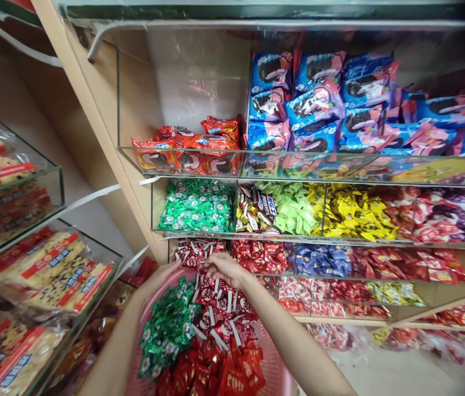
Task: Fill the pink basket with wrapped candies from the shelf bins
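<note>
A pink plastic basket (275,368) sits low in front of me, heaped with green wrapped candies (168,324), red-and-white wafer bars (219,313) and red packets (224,368). My left hand (156,283) grips the basket's far left rim. My right hand (224,268) hovers over the pile at the basket's far edge, fingers curled down on some red-and-white wafer bars, just below the glass bin of the same bars (199,250).
Tiered glass bins rise ahead: blue and pink cookie packs (318,104), orange cookie packs (191,148), green candies (197,206), lime and yellow candies (331,212), red and blue sweets lower. Bins of red-labelled crisp bars (46,269) stand at left.
</note>
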A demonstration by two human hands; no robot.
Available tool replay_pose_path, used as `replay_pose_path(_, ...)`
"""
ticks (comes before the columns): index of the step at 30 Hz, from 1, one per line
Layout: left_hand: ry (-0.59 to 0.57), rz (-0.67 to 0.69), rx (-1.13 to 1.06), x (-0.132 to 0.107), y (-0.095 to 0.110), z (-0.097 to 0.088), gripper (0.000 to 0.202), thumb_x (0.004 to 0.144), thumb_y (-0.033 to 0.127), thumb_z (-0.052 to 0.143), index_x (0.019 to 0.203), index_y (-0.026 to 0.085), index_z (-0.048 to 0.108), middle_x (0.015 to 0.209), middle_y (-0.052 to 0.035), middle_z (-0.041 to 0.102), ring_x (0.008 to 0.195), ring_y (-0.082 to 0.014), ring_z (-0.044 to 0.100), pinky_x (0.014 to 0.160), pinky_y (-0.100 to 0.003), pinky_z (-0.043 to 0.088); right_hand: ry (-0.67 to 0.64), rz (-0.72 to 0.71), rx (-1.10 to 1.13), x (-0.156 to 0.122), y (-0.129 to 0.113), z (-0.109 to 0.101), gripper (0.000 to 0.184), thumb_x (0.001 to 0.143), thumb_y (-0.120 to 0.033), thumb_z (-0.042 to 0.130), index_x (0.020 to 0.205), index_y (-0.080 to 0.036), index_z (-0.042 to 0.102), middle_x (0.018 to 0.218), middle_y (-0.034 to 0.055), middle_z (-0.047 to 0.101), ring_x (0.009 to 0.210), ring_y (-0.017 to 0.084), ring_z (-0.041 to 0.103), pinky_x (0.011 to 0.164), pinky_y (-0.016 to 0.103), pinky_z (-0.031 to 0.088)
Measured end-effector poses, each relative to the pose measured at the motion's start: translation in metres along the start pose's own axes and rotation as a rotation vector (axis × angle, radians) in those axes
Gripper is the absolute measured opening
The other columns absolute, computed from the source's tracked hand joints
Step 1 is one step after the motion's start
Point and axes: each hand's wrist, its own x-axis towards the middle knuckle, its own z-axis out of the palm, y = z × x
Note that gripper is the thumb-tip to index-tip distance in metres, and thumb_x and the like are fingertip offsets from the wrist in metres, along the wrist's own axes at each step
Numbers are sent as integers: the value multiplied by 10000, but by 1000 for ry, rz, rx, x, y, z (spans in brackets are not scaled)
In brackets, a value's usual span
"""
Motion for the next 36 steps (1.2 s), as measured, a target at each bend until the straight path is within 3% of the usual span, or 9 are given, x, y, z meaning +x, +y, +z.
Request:
replay_pose_path(7, -39, 70, 90, 3, -3, -3, 409, 706, 513, 604, 903, 162, 673, 933, -57, 689, 943, -227, 580, 768, -264, 424, -17, 0, -54, -3, 11, 8, 117, 733, -108, 526, 619, -127, 548, 562, -4, 617, 398, 64, 561, 333, 122, 397)
replay_pose_path(13, -38, 77, 71, 5, -3, -3, 369, 689, 505, 623, 809, 161, 686, 868, -42, 695, 893, -218, 587, 811, -275, 406, -61, 16, -106, -10, 10, 8, 150, 713, -146, 586, 577, -131, 525, 617, 5, 646, 427, 57, 572, 362, 127, 420)
replay_pose_path(19, -20, 95, 62, 5, -5, -3, 351, 654, 496, 656, 768, 166, 689, 785, -21, 686, 786, -187, 582, 750, -261, 415, -260, 57, -184, -17, 8, -5, 206, 648, -250, 678, 582, -132, 522, 539, -12, 609, 503, 88, 615, 453, 151, 470)
replay_pose_path(23, 5, 83, 69, 4, -4, -1, 396, 660, 533, 632, 780, 159, 676, 770, -28, 679, 755, -187, 577, 694, -251, 418, -417, 48, -165, -22, 4, -12, 235, 584, -275, 721, 646, -127, 549, 622, 7, 638, 567, 127, 649, 482, 180, 490)
replay_pose_path(26, -3, 31, 28, 4, -2, 0, 474, 712, 594, 533, 842, 159, 668, 802, -42, 680, 727, -181, 579, 649, -249, 417, -349, 26, -116, -21, 4, -9, 273, 567, -302, 739, 661, -129, 550, 655, 7, 641, 592, 131, 654, 490, 179, 481)
replay_pose_path(29, 4, -47, 0, 2, 0, 1, 578, 737, 665, 414, 772, 142, 657, 635, -32, 630, 554, -148, 527, 537, -243, 380, -215, -26, -89, -17, 10, -1, 309, 563, -348, 747, 670, -128, 558, 629, 7, 642, 585, 118, 643, 508, 184, 476)
replay_pose_path(36, -106, 70, 115, -1, 1, -3, 343, 647, 465, 673, 749, 138, 658, 698, -8, 619, 673, -161, 534, 617, -246, 380, -130, -85, -108, -10, 29, 20, 327, 550, -400, 745, 637, -121, 597, 558, -6, 637, 483, 70, 583, 490, 170, 456)
